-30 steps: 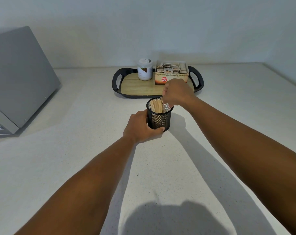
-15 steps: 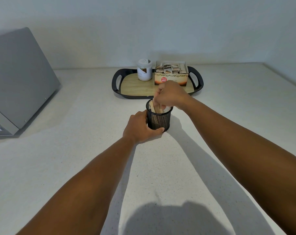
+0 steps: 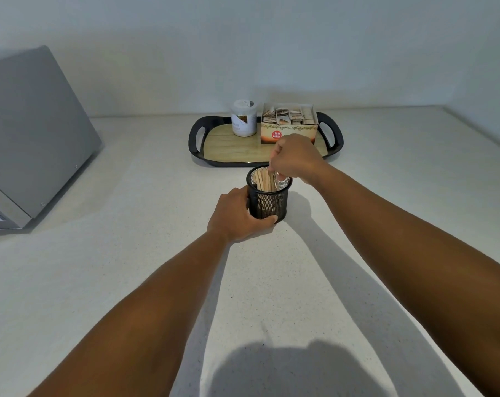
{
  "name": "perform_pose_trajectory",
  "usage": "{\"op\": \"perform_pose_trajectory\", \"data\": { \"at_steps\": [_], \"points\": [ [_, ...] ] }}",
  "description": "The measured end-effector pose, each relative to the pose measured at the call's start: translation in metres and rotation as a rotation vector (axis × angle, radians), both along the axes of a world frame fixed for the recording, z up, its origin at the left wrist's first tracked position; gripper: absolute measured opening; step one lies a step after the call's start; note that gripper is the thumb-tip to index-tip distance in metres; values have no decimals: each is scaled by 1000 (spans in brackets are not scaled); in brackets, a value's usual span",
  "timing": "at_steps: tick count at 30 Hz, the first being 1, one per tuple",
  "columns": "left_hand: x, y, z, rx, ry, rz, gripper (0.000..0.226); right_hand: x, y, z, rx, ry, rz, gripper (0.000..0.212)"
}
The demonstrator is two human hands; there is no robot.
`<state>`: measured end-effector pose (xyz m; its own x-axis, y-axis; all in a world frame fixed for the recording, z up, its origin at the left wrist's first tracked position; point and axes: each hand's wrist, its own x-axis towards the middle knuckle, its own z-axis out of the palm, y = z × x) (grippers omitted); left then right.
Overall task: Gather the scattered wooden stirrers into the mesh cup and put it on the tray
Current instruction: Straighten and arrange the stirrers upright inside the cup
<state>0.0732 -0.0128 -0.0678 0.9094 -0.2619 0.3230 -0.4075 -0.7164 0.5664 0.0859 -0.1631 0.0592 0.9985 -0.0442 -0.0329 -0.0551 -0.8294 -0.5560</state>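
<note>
Between the left hand's (image 3: 237, 214) curled fingers (image 3: 267, 219) stands the black mesh cup (image 3: 268, 197) on the tabletop (image 3: 128, 253); right-hand (image 3: 296, 159) fingers pinch pale wooden stirrers (image 3: 264, 180) inside.

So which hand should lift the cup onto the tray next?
Probably left: the left hand already wraps the mesh cup, while the right hand is busy with the stirrers.

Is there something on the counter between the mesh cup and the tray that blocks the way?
Nothing visible does. The mesh cup stands just before the tray; only bare counter lies between.
</note>
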Motion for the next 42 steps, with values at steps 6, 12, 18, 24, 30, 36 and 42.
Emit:
{"op": "perform_pose_trajectory", "data": {
  "at_steps": [6,12,18,24,30,36,42],
  "points": [
    [0,0,-1,-5,-9,-5,74,-1,-2,1,20,-7,42,18],
    [0,1,-2,10,0,-2,78,-2,-2,10,101,44,13,23],
    [0,1,-1,-16,14,-6,73,-8,4,5,117,129,76,18],
    [1,0,-2,-2,6,-8,76,-5,2,8,194,88,46,15],
    [2,1,-3,-22,27,-1,75,-2,1,5,221,93,42,15],
    [6,3,-8,-108,124,-62,92,9,-12,0,230,-59,-95,20],
    [8,4,-11,-129,139,-69,91,-3,-24,-12,374,185,127,81]
  ]
}}
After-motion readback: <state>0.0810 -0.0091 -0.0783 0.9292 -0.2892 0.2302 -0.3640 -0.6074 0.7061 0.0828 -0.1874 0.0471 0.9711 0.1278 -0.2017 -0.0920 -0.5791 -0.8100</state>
